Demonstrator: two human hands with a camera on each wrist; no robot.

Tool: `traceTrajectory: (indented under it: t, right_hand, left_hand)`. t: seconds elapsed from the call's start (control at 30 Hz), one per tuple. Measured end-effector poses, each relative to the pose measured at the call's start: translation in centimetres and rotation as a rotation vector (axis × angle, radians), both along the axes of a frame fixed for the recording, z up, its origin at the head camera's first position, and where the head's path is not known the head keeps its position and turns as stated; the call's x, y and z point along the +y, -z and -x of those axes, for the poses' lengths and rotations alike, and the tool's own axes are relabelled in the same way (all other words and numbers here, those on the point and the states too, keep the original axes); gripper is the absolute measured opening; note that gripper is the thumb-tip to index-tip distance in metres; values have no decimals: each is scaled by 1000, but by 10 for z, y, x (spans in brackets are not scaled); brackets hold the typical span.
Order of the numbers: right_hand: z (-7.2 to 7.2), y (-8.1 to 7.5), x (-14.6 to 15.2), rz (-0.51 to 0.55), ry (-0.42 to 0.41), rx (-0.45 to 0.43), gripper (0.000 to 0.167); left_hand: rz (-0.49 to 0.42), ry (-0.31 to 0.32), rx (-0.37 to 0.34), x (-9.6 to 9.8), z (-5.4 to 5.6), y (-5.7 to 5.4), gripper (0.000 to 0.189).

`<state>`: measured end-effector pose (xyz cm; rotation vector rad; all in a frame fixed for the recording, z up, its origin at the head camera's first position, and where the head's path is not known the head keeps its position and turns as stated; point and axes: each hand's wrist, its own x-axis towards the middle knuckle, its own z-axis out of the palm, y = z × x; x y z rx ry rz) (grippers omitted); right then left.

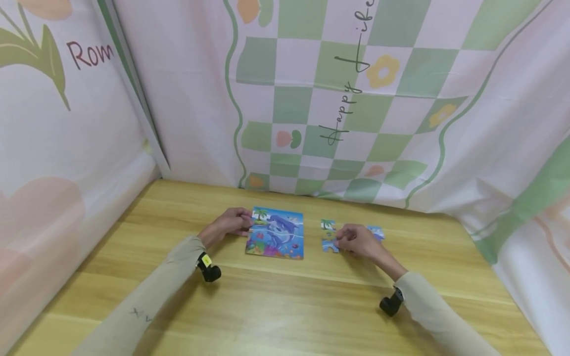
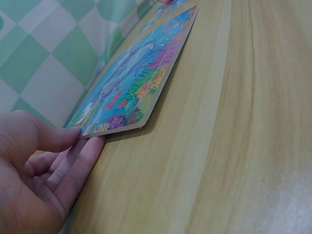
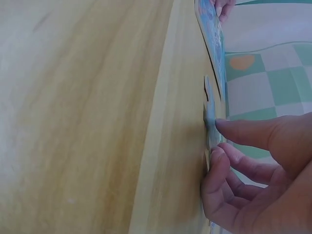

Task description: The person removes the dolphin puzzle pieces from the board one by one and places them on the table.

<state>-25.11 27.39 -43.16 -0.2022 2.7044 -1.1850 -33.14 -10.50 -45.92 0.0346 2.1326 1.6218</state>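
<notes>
In the head view a dolphin jigsaw puzzle (image 1: 276,235), with palm trees and coral printed on it, lies left of centre on the table. My left hand (image 1: 231,221) pinches its left edge, thumb on top and fingers beneath, as the left wrist view shows at the corner of the puzzle (image 2: 131,83). To the right, loose puzzle pieces (image 1: 328,225) lie on the wood. Over them my right hand (image 1: 358,240) has its fingers curled and pinches a puzzle piece (image 3: 210,124) between thumb and fingertips; the fingers partly hide the pieces around it.
The pale wooden table (image 1: 276,306) spreads out in front of both arms. Behind it hangs a green-and-white checked curtain (image 1: 329,123), and another printed curtain (image 1: 58,148) closes the left side. A blue piece (image 1: 376,232) sticks out beyond my right hand.
</notes>
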Motion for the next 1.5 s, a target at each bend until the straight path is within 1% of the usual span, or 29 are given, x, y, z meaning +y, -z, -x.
traceTrajectory:
  t: [0.27,0.57,0.7,0.97,1.13,1.2,1.37,1.5]
  right_hand:
    - [1,3,-2,-14,20,14,15]
    - [-1,-1,-8,16,-6,17,18]
    - [0,-3,-12,7,-18,34,18]
    - [10,-8,-24,-27,-43,73,13]
    - [16,-11,-36,38,-50,41,13]
    - [18,-13,-41,56,-69,29,15]
    - [23,-18,-55,48,-111,30,19]
    - [27,-22,-66,63,-138,13,21]
  left_hand:
    - [3,-8,-5,-1,-1,-1,42]
    - [3,2,1,-2,-2,-1,43]
    - [4,-1,-1,-3,-2,-1,42]
    - [-2,-1,1,-4,-2,1,42]
    - [-5,-7,-3,-4,-1,0,44]
    - [-4,-9,-5,-4,-2,0,44]
    - [-3,-6,-3,-2,-2,-2,43]
    - [-3,-6,-6,0,-3,-3,43]
